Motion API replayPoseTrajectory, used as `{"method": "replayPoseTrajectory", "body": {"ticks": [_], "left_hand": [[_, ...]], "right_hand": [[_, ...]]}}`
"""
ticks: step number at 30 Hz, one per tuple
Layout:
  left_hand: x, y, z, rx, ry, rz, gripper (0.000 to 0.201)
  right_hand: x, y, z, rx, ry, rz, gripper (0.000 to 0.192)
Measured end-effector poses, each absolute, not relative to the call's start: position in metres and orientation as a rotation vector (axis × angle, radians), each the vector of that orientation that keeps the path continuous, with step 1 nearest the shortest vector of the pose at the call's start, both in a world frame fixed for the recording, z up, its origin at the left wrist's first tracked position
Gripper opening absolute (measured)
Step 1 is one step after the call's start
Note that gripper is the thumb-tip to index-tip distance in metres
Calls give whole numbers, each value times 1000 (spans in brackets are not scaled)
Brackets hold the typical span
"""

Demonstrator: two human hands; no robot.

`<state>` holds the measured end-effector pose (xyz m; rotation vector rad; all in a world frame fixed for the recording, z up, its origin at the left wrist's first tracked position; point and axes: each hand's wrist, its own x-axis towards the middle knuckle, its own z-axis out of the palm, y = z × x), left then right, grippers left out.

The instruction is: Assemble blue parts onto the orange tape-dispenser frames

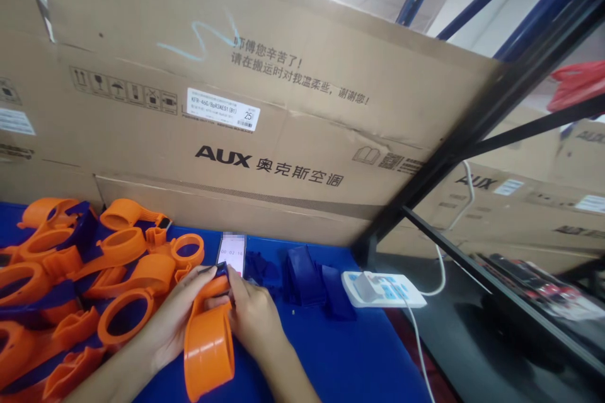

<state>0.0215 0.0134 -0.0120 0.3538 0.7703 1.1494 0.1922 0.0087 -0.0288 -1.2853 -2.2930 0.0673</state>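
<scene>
"How do the hands [181, 307] look?"
"Completely bare, as far as they show."
"And just behind them?"
"Bare wrists [267, 332], then slim, bare forearms [119, 365], widening away from the hands."

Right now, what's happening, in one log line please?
left hand: gripping orange ringed tool; right hand: gripping same tool; phone: beyond hands; power strip: right side

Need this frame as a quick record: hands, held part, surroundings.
Left hand: on the upper end of an orange ringed part
Right hand: fingers at the same end
Held part: ring below the hands, dark blue piece at the top
To the left: pile of orange parts
Beyond hands: phone, screen lit
To the right: dark blue pieces, white power strip
Surface: blue table
Backdrop: AUX carton
</scene>
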Motion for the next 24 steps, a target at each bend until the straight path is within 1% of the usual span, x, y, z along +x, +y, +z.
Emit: {"method": "replayPoseTrajectory", "body": {"ticks": [3,9,15,17,24], "left_hand": [[21,12,-8,359,768,1146,22],[21,13,-9,398,791,1131,26],[19,18,-7,625,850,1106,37],[18,19,-6,733,874,1096,40],[19,16,-4,980,886,1122,33]], "right_hand": [[191,8,-28,-1283,-2287,78,66],[191,6,-24,-1244,-2229,118,66],[199,10,-13,-1118,-2096,198,50],[201,10,-10,-1103,-2072,244,47],[200,9,-13,-1100,-1993,273,50]]}}
